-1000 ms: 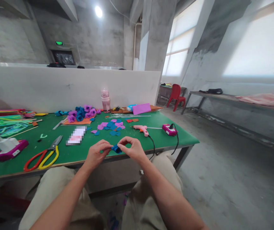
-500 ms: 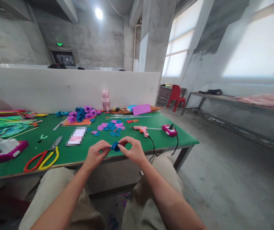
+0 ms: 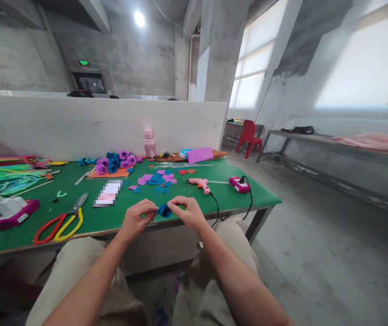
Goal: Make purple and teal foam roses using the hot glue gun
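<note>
over the table edge [image 3: 180, 218], small blue felt roll [image 3: 163, 210], curled tight, fingers [image 3: 153, 209] pinching it

A green table [image 3: 180, 199] carries the lot. Scissors [image 3: 60, 222] with red and yellow handles lie near its front edge, a magenta box [image 3: 14, 215] to their left, pipe cleaners [image 3: 7, 174] beyond that. Felt flowers [image 3: 115, 162] sit toward the back beside a pink bottle [image 3: 149, 142]. Loose petals [image 3: 156, 181] lie mid-table, then a glue gun [image 3: 201, 183], its cord running off the front edge, and a pink charger [image 3: 239, 184] at the right end.
</note>
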Available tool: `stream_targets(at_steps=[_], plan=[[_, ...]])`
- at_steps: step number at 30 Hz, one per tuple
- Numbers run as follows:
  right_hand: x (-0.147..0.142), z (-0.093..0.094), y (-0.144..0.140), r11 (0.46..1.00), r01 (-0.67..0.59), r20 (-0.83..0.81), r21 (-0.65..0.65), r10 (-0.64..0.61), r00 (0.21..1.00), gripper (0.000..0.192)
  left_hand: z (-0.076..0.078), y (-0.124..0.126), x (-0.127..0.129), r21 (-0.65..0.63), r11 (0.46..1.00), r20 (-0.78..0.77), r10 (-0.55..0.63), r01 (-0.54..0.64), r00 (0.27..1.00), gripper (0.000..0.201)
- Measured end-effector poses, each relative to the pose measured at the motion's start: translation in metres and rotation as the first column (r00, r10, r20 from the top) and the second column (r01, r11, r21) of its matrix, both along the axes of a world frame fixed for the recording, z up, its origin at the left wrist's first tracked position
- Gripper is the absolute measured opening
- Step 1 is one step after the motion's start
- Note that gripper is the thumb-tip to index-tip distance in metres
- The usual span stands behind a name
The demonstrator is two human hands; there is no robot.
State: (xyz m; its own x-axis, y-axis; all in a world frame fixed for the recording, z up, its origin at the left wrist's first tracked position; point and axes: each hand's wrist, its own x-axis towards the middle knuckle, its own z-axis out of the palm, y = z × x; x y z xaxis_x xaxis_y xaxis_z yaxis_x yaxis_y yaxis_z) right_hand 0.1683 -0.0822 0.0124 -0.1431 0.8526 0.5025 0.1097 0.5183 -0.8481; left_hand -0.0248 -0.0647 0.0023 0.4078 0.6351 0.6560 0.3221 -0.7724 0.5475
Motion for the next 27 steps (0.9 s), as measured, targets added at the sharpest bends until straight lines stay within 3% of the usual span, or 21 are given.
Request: stream_targets(at_steps=[4,7,14,22,27], plan=[[-0.0022,-0.0028,0.0014,0.974,-0.135,-0.169,-0.183,0.105,0.98,0.019,0.0033,-0.0029,0.0016,-0.028,1.0,0.001,-0.014,0.014,1.0,0.013],[-0.003,-0.0033,0.0014,0.961,-0.16,-0.234,-0.227,0.106,0.966,0.019,0.0048,-0.0045,0.0027,-0.067,0.998,0.03,-0.019,0.021,0.999,0.013],[-0.0022,-0.0026,0.0027,0.959,-0.189,-0.284,-0.209,0.125,0.951,0.02,0.0039,-0.0048,0.0033,-0.138,0.99,0.096,-0.014,0.027,0.995,0.013],[-0.007,-0.0069,0.0064,0.981,-0.098,-0.263,-0.169,0.051,0.963,0.017,0.0023,-0.0062,0.0083,-0.159,0.983,0.172,0.113,-0.086,0.979,0.01],[-0.01,-0.0096,0.0088,0.989,-0.079,-0.265,-0.123,0.044,0.963,0.018,-0.0012,-0.0051,0.0092,-0.143,0.985,0.18,0.124,-0.099,0.976,0.01]])
